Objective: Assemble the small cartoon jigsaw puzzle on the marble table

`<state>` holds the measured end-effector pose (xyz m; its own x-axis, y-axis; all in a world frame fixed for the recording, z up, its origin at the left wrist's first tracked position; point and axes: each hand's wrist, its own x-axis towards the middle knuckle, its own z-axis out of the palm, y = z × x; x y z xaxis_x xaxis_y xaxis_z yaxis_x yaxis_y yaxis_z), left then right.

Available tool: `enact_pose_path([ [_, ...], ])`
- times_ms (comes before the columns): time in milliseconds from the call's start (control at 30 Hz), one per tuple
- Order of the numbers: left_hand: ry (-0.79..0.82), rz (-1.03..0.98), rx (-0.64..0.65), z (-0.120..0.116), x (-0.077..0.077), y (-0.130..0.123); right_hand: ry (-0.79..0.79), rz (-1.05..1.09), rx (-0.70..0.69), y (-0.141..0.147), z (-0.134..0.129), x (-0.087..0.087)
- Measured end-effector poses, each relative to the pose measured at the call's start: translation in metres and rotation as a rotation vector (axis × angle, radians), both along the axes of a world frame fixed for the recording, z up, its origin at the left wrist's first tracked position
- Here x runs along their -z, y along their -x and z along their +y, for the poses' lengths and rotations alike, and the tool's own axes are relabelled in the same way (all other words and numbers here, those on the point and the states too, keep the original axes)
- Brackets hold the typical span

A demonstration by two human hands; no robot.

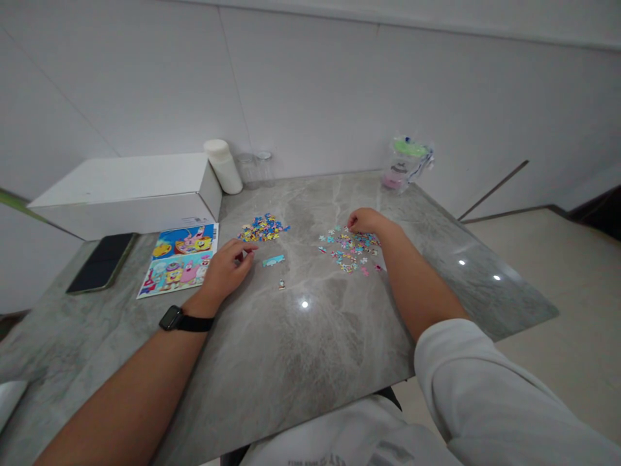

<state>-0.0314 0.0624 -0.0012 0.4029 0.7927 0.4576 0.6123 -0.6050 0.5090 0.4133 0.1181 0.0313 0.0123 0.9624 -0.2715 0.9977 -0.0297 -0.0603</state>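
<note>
My right hand is at the back edge of a spread of loose jigsaw puzzle pieces in pink, teal and white. Its fingertips are pinched together on a small puzzle piece, mostly hidden by the fingers. My left hand, with a black watch at the wrist, rests by the right edge of a printed picture sheet. Its fingers are loosely bent, with a gap to the thumb, and nothing shows in them. Just right of it lies a joined teal strip of pieces. One single puzzle piece sits nearer to me.
A heap of blue and yellow puzzle pieces lies beyond my left hand. Along the wall stand a white box, a white bottle, two clear glasses and a plastic bag. A phone lies at left.
</note>
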Motion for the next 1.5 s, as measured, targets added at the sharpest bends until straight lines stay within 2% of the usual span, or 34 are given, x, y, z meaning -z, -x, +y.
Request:
enact_pose_path([
  [200,0.012,0.004,-0.008,0.001,0.0,0.0,0.012,-0.002,-0.018,0.002,-0.001,-0.002],
  [333,0.014,0.006,-0.005,0.001,0.0,0.0,-0.009,0.016,-0.023,0.005,-0.006,-0.01],
  [433,0.015,0.006,0.0,0.001,0.0,0.0,-0.029,0.019,-0.018,0.005,-0.011,-0.023],
  [667,0.011,0.01,-0.007,0.0,-0.001,-0.001,-0.151,0.12,-0.034,-0.007,-0.037,-0.07],
  [767,0.006,0.005,0.001,0.0,-0.001,-0.001,-0.196,0.126,-0.029,-0.007,-0.05,-0.078],
  [867,0.0,-0.012,0.007,0.0,0.0,-0.002,-0.207,0.084,-0.044,0.0,-0.066,-0.069],
  [1000,-0.006,-0.008,0.012,0.001,0.001,-0.002,-0.253,0.086,-0.106,0.001,-0.095,-0.039],
  [1167,-0.015,0.008,0.02,0.003,0.002,-0.001,-0.247,0.167,-0.149,-0.014,-0.128,-0.007],
  [1300,-0.006,0.023,0.002,0.004,0.003,0.001,-0.222,0.282,-0.175,-0.019,-0.139,-0.002],
  [1500,0.001,0.03,-0.025,0.003,0.0,0.001,-0.113,0.404,-0.261,-0.01,-0.142,-0.002],
])
